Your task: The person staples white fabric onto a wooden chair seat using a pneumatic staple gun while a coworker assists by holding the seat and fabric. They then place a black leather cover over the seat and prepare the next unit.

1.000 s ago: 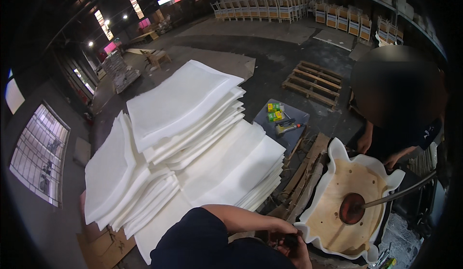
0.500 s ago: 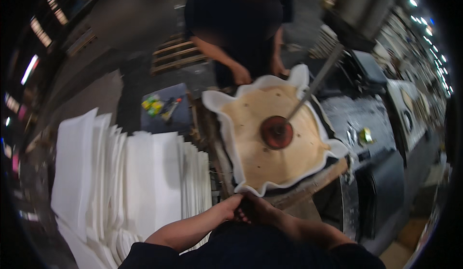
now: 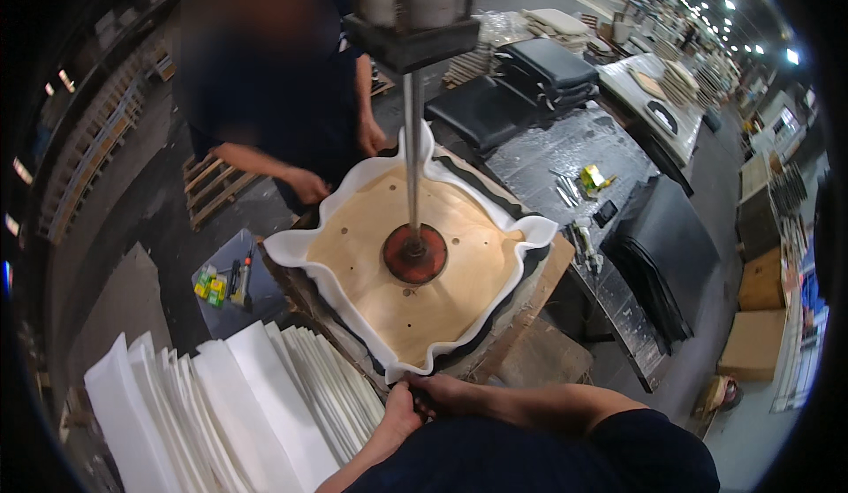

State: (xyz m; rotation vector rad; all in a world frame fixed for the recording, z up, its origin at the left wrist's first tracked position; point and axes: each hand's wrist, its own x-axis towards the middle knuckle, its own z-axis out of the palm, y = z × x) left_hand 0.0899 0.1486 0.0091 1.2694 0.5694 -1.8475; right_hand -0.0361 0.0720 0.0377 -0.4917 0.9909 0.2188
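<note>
Since half a second earlier, both hands shifted lower: left hand (image 3: 402, 409) and right hand (image 3: 450, 394) pinched the near edge of the white foam sheet (image 3: 415, 371), wavy-rimmed around the round plywood board (image 3: 415, 272) under the red press disc (image 3: 413, 254).

Just beyond the fingers (image 3: 415, 393), the foam sheet (image 3: 353, 307) is white, matt and soft-edged. The board (image 3: 442, 272) lying on it is pale wood, smooth and matt. The disc (image 3: 413, 254) at its centre looks like dull red-painted metal; the rod (image 3: 412, 140) is bright, glossy metal. Left of the fingers, stacked foam slabs (image 3: 221, 405) are matt white.
</note>
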